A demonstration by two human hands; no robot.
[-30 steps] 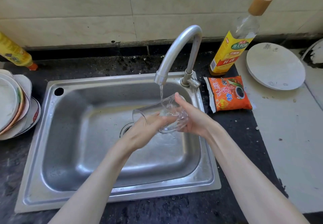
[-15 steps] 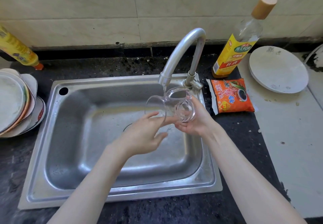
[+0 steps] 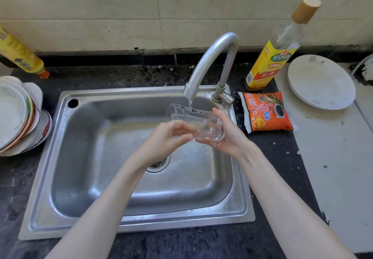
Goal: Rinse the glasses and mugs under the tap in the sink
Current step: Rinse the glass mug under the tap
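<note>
Both grip glass (image 3: 198, 122) | right hand (image 3: 229, 135) base | left hand (image 3: 171, 137) side

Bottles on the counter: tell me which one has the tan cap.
The clear glass bottle with the yellow label, right of the tap. The all-yellow bottle at far left shows an orange end.

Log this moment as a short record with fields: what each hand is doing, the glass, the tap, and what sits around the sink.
left hand: fingers curled on the side of the glass
right hand: cups the base of the glass
glass: clear, lying sideways, mouth to the left, above the sink
tap: running, stream lands on the glass
left of sink: stack of plates, yellow bottle
right of sink: orange packet, labelled bottle, white plate
</note>
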